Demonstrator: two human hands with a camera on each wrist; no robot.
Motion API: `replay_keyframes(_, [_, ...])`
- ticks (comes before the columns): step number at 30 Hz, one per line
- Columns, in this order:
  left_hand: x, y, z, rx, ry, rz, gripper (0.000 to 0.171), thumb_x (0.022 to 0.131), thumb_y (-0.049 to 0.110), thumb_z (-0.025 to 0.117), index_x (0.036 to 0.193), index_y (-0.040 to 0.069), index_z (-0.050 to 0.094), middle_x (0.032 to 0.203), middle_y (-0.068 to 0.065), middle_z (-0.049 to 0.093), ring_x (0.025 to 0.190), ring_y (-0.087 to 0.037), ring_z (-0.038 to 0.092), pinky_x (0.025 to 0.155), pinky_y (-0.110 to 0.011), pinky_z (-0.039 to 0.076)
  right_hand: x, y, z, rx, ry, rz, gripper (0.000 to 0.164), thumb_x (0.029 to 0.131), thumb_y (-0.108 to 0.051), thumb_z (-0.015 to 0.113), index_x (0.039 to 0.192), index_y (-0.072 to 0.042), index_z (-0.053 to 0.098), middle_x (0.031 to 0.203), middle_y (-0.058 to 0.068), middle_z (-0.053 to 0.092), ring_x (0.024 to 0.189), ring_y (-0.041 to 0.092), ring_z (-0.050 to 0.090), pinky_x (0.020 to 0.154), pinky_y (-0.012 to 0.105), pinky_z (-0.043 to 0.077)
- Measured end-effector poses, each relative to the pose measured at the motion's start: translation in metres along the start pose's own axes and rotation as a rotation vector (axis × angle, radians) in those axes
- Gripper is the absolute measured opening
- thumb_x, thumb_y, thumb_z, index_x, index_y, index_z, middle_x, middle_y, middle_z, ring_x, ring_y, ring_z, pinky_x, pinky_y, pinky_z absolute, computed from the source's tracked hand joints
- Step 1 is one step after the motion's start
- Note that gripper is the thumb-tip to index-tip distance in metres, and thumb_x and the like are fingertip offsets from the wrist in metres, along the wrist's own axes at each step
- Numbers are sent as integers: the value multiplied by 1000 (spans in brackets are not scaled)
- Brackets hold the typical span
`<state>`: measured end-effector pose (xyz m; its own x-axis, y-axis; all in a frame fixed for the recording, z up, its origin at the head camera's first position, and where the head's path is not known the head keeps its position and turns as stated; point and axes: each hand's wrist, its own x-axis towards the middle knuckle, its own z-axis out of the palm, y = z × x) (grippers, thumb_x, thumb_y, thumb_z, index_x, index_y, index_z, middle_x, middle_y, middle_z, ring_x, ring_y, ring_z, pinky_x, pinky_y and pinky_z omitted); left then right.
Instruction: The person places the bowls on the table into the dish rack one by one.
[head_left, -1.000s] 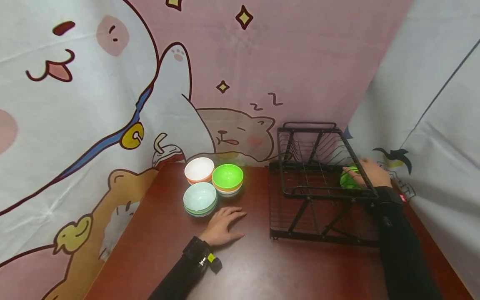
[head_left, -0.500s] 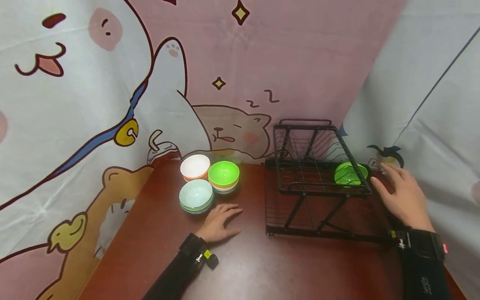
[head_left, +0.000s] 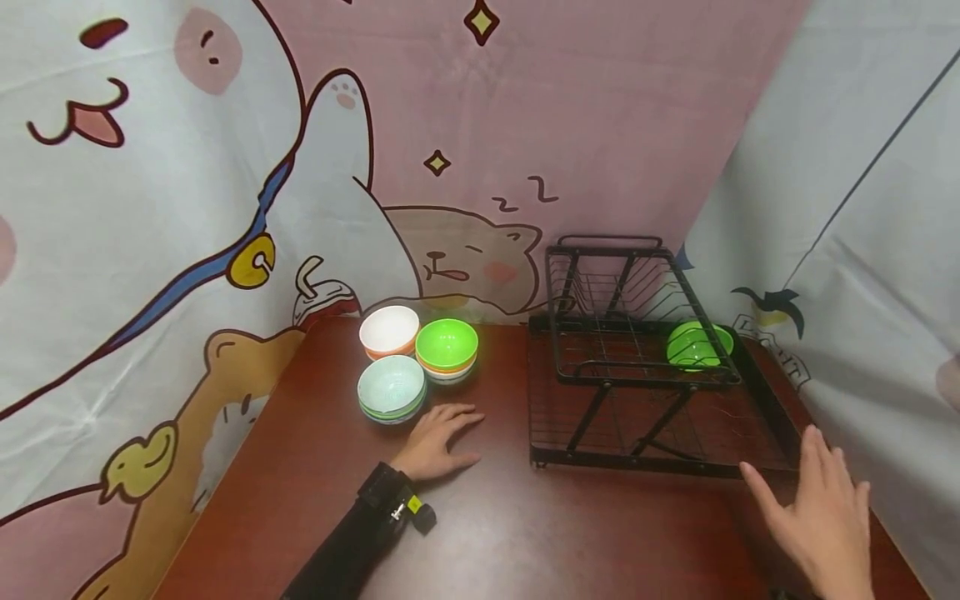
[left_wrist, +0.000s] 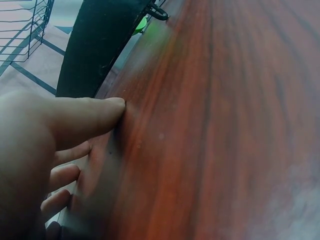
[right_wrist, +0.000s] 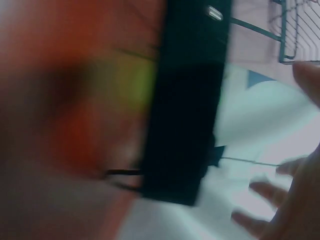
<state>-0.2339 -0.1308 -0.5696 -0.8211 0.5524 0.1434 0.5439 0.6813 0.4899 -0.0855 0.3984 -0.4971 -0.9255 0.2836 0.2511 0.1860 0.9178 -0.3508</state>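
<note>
Because they nest, the white stack [head_left: 388, 331], green stack [head_left: 447, 344] and pale stack [head_left: 392, 387] probably stand close together on the counter [head_left: 487, 533] to save room. A green bowl [head_left: 697, 353] seems to lean low in the rack [head_left: 767, 404], likely for steadiness. The left hand [head_left: 433, 444] rests just beside the pale stack, fingers loosely spread and empty; the right hand [head_left: 817, 508], fingers wide apart, holds nothing near the rack's corner.
</note>
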Motion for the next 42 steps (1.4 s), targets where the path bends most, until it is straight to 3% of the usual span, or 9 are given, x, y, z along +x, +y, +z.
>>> replay_keyframes(4, [0, 0, -1, 1, 4, -4, 70, 88, 50, 79, 150, 27, 56, 157, 0, 50, 144, -27, 42, 113, -54, 38, -22, 12, 17, -4, -127, 221, 119, 95, -67, 56, 158, 15, -3, 159, 46, 8, 147, 66, 9, 115, 81, 3])
replay_keyframes(8, [-1, -2, -1, 2, 25, 4, 70, 87, 49, 80, 149, 27, 57, 156, 0, 51, 143, -27, 44, 111, -55, 39, -24, 19, 31, -26, -286, 330, 127, 93, -76, 52, 152, 24, 2, 153, 52, 11, 142, 69, 13, 113, 81, 9])
replay_keyframes(17, [-3, 1, 5, 5, 4, 16, 69, 88, 50, 79, 149, 26, 57, 155, 0, 51, 142, -26, 44, 112, -56, 39, -18, 29, 42, -60, -633, 259, 127, 91, -85, 40, 151, 24, 13, 148, 56, 1, 138, 74, -1, 108, 85, 10])
replay_keyframes(28, [-1, 7, 0, 1, -6, 5, 70, 87, 47, 80, 149, 23, 57, 154, -2, 53, 142, -27, 44, 112, -55, 39, -19, 29, 45, -107, -659, 193, 119, 91, -83, 44, 153, 16, 20, 146, 58, 3, 136, 76, 3, 105, 87, 17])
replay_keyframes(33, [0, 23, -21, -14, -22, 79, 67, 91, 41, 78, 152, 24, 53, 150, 5, 57, 142, -20, 49, 114, -49, 44, -19, 28, 44, -108, -671, 193, 119, 92, -83, 44, 152, 17, 20, 145, 59, 2, 136, 76, 2, 105, 87, 17])
replay_keyframes(36, [2, 31, -47, -39, 57, 139, 61, 94, 32, 77, 151, 26, 54, 147, 8, 60, 140, -17, 53, 113, -45, 47, -18, 28, 44, -109, -675, 195, 119, 92, -83, 44, 152, 18, 21, 145, 59, 2, 136, 76, 3, 105, 87, 17])
replay_keyframes(38, [2, 28, -66, -32, 178, 147, 56, 95, 26, 77, 147, 24, 58, 143, 5, 63, 135, -19, 57, 110, -45, 49, -17, 27, 44, -110, -674, 191, 119, 92, -83, 44, 152, 17, 20, 145, 59, 2, 136, 76, 3, 105, 87, 17])
replay_keyframes(40, [-1, 18, -84, 1, 331, 87, 50, 94, 21, 77, 141, 21, 63, 137, 0, 67, 129, -23, 60, 107, -47, 51, -16, 26, 44, -110, -668, 192, 119, 91, -83, 44, 152, 17, 21, 145, 59, 2, 136, 76, 3, 106, 87, 17])
replay_keyframes(42, [-6, 3, -98, 41, 463, -52, 44, 93, 18, 77, 136, 16, 66, 131, -5, 67, 121, -27, 60, 101, -50, 51, -16, 25, 44, -110, -661, 192, 119, 91, -83, 44, 153, 16, 20, 146, 58, 3, 137, 75, 3, 106, 87, 17])
